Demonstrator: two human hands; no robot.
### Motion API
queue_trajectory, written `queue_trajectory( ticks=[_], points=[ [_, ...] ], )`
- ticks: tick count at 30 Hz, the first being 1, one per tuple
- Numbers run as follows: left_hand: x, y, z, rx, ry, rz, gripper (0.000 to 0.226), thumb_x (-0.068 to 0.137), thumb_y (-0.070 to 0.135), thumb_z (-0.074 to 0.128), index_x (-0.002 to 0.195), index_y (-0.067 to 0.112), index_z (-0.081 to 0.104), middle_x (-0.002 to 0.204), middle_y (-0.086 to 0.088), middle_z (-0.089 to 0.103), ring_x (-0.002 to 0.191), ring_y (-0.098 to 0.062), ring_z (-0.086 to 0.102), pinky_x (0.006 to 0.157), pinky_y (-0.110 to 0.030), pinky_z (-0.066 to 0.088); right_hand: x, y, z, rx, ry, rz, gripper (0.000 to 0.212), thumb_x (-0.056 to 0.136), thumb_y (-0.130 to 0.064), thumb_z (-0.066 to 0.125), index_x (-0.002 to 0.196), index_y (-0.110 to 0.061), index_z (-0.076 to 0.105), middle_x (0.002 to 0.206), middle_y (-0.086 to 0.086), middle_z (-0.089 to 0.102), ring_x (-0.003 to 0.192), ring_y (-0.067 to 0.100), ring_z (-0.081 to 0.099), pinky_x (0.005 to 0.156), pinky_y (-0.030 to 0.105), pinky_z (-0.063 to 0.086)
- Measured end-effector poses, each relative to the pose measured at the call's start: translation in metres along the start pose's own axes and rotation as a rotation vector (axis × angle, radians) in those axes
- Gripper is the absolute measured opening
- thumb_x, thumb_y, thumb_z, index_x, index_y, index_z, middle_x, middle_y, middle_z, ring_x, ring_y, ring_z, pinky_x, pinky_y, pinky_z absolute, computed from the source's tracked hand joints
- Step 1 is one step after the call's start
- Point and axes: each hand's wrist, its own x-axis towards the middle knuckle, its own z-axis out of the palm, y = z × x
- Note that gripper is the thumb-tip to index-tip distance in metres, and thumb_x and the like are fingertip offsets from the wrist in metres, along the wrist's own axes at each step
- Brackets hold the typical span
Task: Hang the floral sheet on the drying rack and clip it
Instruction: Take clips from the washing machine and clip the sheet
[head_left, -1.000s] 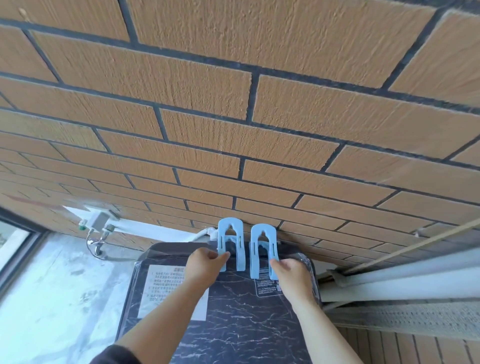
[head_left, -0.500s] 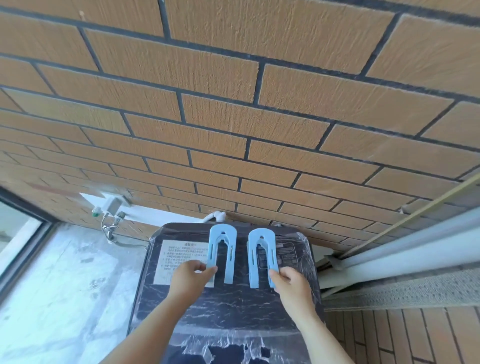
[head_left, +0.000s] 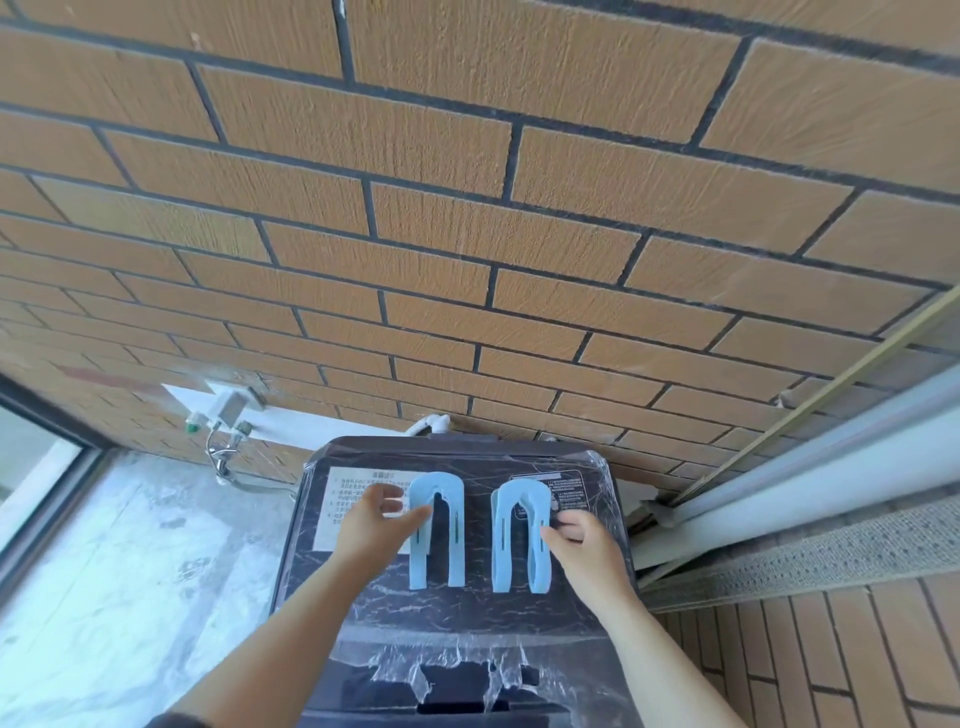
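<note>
Two pale blue U-shaped clips lie side by side, arches toward the wall, on a dark marbled washer lid (head_left: 457, 608) wrapped in clear film, which is your surface. Your left hand (head_left: 371, 530) sits just left of the left clip (head_left: 454, 535). Its fingers (head_left: 418, 514) are spread and blurred, w/ one tip touching the clip's outer leg and nothing gripped. Your right hand (head_left: 587, 551) is just right of the right clip (head_left: 501, 545), thumb tip against its outer leg, other fingers loosely curled — can't tell if it pinches or only touches. The clips are near each other, not touching. A brick wall (head_left: 467, 234) is behind, w/ a tap (head_left: 223, 415) at left.
</note>
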Motion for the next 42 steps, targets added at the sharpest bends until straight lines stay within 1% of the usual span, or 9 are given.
queue_trajectory(
  ticks=[9, 12, 16, 21, 28, 32, 35, 38, 42],
  points=[
    [0.026, 0.007, 0.008, -0.059, -0.125, -0.093, 0.037, 0.084, 0.04, 0.068, 0.106, 0.016, 0.052, 0.109, -0.004, 0.059, 0.103, -0.023, 0.058, 0.094, -0.042, 0.051, 0.023, -0.014, 0.012, 0.016, -0.052, 0.039, 0.019, 0.09, -0.026, 0.062, 0.099, -0.009, 0.062, 0.097, 0.01, 0.066, 0.087, 0.023, 0.064, 0.064, 0.027, 0.047],
    [0.024, 0.002, 0.003, -0.16, -0.156, -0.1, 0.037, 0.084, 0.034, 0.07, 0.107, 0.008, 0.059, 0.109, -0.007, 0.064, 0.1, -0.023, 0.062, 0.091, -0.038, 0.053, 0.019, -0.014, 0.012, 0.07, -0.037, 0.026, 0.021, 0.09, -0.028, 0.062, 0.102, -0.011, 0.063, 0.1, 0.011, 0.067, 0.094, 0.026, 0.064, 0.066, 0.028, 0.046],
    [0.013, -0.004, -0.006, -0.266, -0.172, -0.032, 0.028, 0.082, 0.03, 0.072, 0.081, 0.007, 0.057, 0.092, -0.018, 0.068, 0.092, -0.033, 0.064, 0.089, -0.044, 0.051, 0.006, -0.019, 0.006, 0.144, -0.036, -0.019, 0.014, 0.091, -0.028, 0.061, 0.103, -0.021, 0.062, 0.101, -0.003, 0.068, 0.092, 0.016, 0.063, 0.076, 0.03, 0.051],
    [-0.009, -0.008, -0.022, -0.367, -0.154, 0.059, 0.043, 0.055, 0.056, 0.078, 0.062, 0.02, 0.055, 0.07, -0.004, 0.062, 0.075, -0.022, 0.057, 0.085, -0.042, 0.05, -0.02, -0.031, 0.0, 0.271, -0.008, -0.107, 0.013, 0.089, -0.029, 0.064, 0.101, -0.029, 0.061, 0.104, -0.011, 0.067, 0.097, 0.007, 0.062, 0.08, 0.027, 0.05],
    [-0.056, 0.002, -0.051, -0.395, -0.056, 0.213, 0.051, 0.052, 0.059, 0.079, 0.08, 0.02, 0.061, 0.093, -0.002, 0.07, 0.084, -0.022, 0.066, 0.094, -0.052, 0.049, -0.049, -0.059, -0.006, 0.506, -0.009, -0.144, 0.059, 0.075, -0.03, 0.078, 0.124, -0.026, 0.045, 0.113, -0.003, 0.063, 0.106, 0.016, 0.06, 0.093, 0.04, 0.048],
    [-0.088, 0.017, -0.058, -0.496, 0.119, 0.252, 0.062, 0.065, 0.036, 0.085, 0.113, 0.026, 0.048, 0.114, -0.003, 0.06, 0.096, -0.016, 0.064, 0.079, -0.033, 0.054, -0.058, -0.08, -0.018, 0.627, -0.173, -0.247, 0.029, 0.081, -0.012, 0.07, 0.108, -0.021, 0.063, 0.107, 0.005, 0.068, 0.1, 0.023, 0.064, 0.09, 0.042, 0.048],
    [-0.115, 0.02, -0.057, -0.529, 0.197, 0.251, 0.079, 0.067, 0.03, 0.084, 0.133, 0.024, 0.04, 0.112, -0.001, 0.058, 0.095, -0.011, 0.061, 0.07, -0.024, 0.05, -0.073, -0.091, -0.028, 0.61, -0.268, -0.309, 0.034, 0.077, -0.029, 0.075, 0.105, -0.019, 0.059, 0.106, 0.01, 0.065, 0.095, 0.022, 0.062, 0.084, 0.043, 0.049],
    [-0.144, 0.01, -0.047, -0.514, 0.277, 0.203, 0.093, 0.045, 0.054, 0.079, 0.128, 0.023, 0.051, 0.108, 0.0, 0.063, 0.092, -0.015, 0.064, 0.07, -0.029, 0.055, -0.084, -0.094, -0.037, 0.566, -0.422, -0.36, 0.057, 0.065, -0.046, 0.073, 0.111, -0.018, 0.055, 0.095, 0.002, 0.061, 0.088, 0.014, 0.059, 0.073, 0.031, 0.046],
    [-0.188, -0.015, -0.034, -0.604, 0.442, 0.158, 0.082, 0.042, 0.056, 0.075, 0.117, 0.028, 0.057, 0.107, 0.001, 0.067, 0.091, -0.016, 0.067, 0.078, -0.04, 0.057, -0.094, -0.1, -0.032, 0.452, -0.582, -0.442, 0.06, 0.067, -0.053, 0.069, 0.114, -0.019, 0.055, 0.089, -0.005, 0.061, 0.082, 0.008, 0.059, 0.071, 0.024, 0.043]
  ],
)
